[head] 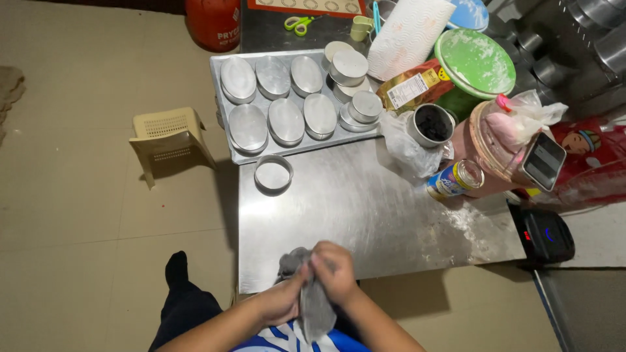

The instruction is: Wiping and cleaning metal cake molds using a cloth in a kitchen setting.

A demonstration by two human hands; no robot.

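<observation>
Both my hands are together at the near edge of a steel table [365, 208], gripping a grey cloth [316, 309]. My left hand [283, 300] clasps the cloth from the left and my right hand [334, 270] pinches its top from the right. The lower end of the cloth hangs down toward my blue and white shirt. A single round metal tin [273, 174] sits alone on the table, well ahead of my hands.
A metal tray [225, 68] at the far end holds several round tins. To the right stand a paper towel roll [407, 29], a green-lidded tub [475, 62], a small jar [455, 179], a phone [543, 161] and a black scale [546, 236]. A cream plastic stool [168, 137] stands on the floor at left.
</observation>
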